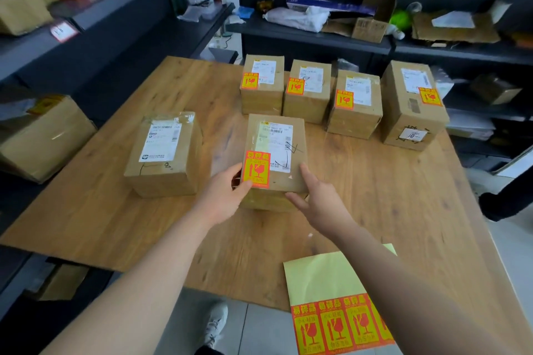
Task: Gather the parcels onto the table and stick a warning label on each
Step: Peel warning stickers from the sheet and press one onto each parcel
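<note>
The taped cardboard parcel sits in the middle of the table, in front of the labelled row by the far edge. The left hand curls thumb and forefinger round its near-left corner, at the red fragile label. The right hand lies spread, fingers straight, against the near-right corner. The parcel is probably light, stiff and tape-slick, and best gripped by opposite sides.

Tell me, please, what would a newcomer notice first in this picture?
The red and yellow warning label on the middle parcel, near the centre of the table, catches the eye first. Behind it, a row of four parcels at the far edge carries the same labels, while the left parcel has none. A label sheet lies at the near right edge.
</note>
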Tool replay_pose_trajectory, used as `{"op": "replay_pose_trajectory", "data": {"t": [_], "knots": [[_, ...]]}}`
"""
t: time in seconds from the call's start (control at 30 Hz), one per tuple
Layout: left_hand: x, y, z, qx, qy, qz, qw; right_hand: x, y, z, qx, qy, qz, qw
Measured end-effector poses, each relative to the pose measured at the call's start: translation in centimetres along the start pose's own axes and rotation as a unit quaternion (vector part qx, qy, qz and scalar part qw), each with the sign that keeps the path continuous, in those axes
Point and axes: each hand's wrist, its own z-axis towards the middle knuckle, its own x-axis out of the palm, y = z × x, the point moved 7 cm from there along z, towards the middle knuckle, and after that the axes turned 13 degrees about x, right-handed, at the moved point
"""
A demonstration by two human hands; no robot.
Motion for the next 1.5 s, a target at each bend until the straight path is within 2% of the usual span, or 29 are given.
{"op": "replay_pose_trajectory", "data": {"t": [0.17, 0.3, 0.57, 0.9, 1.17, 1.27, 1.4, 1.5], "knots": [[-6.7, -1.2, 4.5, 0.036, -0.034, -0.008, 0.999, -4.1, 6.6, 4.7, -0.041, -0.077, 0.076, 0.993], [-12.7, -0.1, 9.2, 0.051, -0.055, 0.01, 0.997, -4.7, 11.8, 10.9, -0.045, -0.089, 0.064, 0.993], [-22.6, 7.3, 20.5, 0.028, -0.006, 0.109, 0.994, -0.7, 19.8, 24.6, -0.009, -0.085, 0.054, 0.995], [-22.9, 18.6, 28.3, -0.034, 0.066, 0.116, 0.99, 7.3, 19.9, 34.7, 0.077, -0.052, 0.02, 0.995], [-21.0, 21.7, 29.2, -0.02, 0.089, 0.16, 0.983, 10.5, 18.3, 36.2, 0.117, -0.035, -0.025, 0.992], [-21.3, 20.9, 28.7, 0.007, 0.079, 0.233, 0.969, 10.4, 19.0, 35.5, 0.092, -0.044, -0.08, 0.992], [-22.2, 17.4, 27.4, 0.069, 0.046, 0.367, 0.926, 9.0, 20.6, 33.4, 0.026, -0.1, -0.167, 0.981], [-22.4, 14.5, 25.3, 0.105, 0.026, 0.402, 0.909, 8.2, 21.6, 30.9, -0.006, -0.121, -0.187, 0.975]]}}
